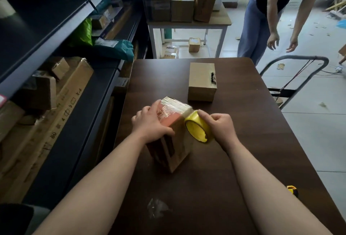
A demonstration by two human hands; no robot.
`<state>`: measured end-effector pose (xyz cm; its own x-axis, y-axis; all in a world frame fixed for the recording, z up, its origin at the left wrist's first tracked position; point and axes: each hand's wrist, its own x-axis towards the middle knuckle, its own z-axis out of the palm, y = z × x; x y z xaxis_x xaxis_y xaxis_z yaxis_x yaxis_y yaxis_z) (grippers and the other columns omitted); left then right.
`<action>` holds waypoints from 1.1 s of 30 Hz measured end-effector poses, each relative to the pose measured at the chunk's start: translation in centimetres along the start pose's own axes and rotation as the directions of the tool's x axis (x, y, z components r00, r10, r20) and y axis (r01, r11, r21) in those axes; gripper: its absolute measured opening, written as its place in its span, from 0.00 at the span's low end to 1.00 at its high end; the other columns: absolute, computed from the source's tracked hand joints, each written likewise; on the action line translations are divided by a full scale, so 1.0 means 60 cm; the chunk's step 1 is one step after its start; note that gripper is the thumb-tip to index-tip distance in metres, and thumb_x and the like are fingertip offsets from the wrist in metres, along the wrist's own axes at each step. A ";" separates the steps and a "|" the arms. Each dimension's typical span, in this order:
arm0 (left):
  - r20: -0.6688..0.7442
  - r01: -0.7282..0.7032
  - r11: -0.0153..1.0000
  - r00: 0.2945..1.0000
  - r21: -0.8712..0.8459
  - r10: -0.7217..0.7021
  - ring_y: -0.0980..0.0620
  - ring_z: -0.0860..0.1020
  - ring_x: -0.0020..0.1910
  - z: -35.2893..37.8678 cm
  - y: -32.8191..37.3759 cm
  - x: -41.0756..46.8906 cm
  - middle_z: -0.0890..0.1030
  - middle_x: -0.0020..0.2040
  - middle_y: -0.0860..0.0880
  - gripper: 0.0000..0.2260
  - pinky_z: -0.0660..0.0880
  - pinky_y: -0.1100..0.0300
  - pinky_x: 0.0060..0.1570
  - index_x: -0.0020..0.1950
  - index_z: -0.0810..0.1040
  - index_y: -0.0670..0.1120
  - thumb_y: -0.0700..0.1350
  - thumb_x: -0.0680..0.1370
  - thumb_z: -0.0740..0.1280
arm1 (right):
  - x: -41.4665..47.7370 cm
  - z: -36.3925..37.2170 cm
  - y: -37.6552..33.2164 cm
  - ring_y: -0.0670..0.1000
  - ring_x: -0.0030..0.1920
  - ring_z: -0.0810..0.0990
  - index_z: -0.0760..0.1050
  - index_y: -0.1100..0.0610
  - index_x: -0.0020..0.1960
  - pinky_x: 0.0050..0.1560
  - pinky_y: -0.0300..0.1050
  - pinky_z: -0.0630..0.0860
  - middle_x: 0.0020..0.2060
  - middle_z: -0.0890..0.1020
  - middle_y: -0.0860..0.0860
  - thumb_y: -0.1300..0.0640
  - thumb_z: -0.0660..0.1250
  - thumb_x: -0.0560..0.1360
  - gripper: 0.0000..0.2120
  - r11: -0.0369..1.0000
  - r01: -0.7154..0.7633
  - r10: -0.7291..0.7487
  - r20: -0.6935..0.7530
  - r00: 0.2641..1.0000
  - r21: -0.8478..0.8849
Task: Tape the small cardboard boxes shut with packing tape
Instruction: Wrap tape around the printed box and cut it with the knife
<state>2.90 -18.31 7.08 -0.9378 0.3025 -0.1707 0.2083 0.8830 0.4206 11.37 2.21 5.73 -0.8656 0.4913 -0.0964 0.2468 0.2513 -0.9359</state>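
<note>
Fingers (155, 107) of my left hand (150, 122) lie spread flat on the near box (176, 146) on the table (187, 188). My right hand (220, 128) curls round the yellow tape roll (196, 129), pressed against that box's right upper edge.

**Two Boxes on a Dark Table**

The dark brown table (243, 122) carried two cardboard boxes. The nearer box (177, 152) stood around its middle, its top glossy with clear tape. The farther box (201, 79) sat apart beyond it, toward the far edge, with a torn dark patch on its top. A crumpled clear scrap (157, 207) lay near the front, and a small yellow object (292, 190) rested at the right edge.
</note>
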 end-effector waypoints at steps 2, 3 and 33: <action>0.081 0.043 0.973 0.996 -0.228 -0.025 0.45 0.68 0.66 0.007 -0.004 -0.008 0.69 0.69 0.51 0.48 0.65 0.47 0.67 0.73 0.59 0.63 0.62 0.56 0.77 | -0.007 -0.029 -0.018 0.47 0.27 0.58 0.63 0.57 0.24 0.29 0.44 0.55 0.23 0.60 0.48 0.46 0.73 0.72 0.27 0.998 0.064 -0.064 0.008 0.998 0.026; 0.126 0.073 0.934 0.992 -0.350 -0.030 0.47 0.70 0.65 0.016 -0.006 -0.014 0.71 0.68 0.52 0.48 0.68 0.47 0.66 0.72 0.62 0.63 0.62 0.54 0.78 | -0.012 -0.040 -0.024 0.47 0.27 0.59 0.66 0.60 0.25 0.29 0.44 0.57 0.23 0.61 0.49 0.46 0.74 0.71 0.27 0.997 0.079 -0.078 0.025 0.997 -0.007; 0.459 0.458 0.343 0.884 -0.820 -0.086 0.42 0.82 0.51 0.123 -0.121 -0.064 0.82 0.56 0.40 0.41 0.78 0.53 0.43 0.66 0.76 0.50 0.51 0.53 0.79 | -0.119 -0.113 0.109 0.51 0.37 0.78 0.75 0.53 0.30 0.33 0.43 0.68 0.29 0.77 0.47 0.31 0.67 0.68 0.25 0.765 -0.135 0.163 -0.014 0.987 -0.629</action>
<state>7.02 -23.24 -1.93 -0.7197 0.3566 -0.5957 -0.5862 0.1477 0.7966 22.11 6.01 2.60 -0.8075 0.5376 -0.2427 0.5803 0.6507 -0.4897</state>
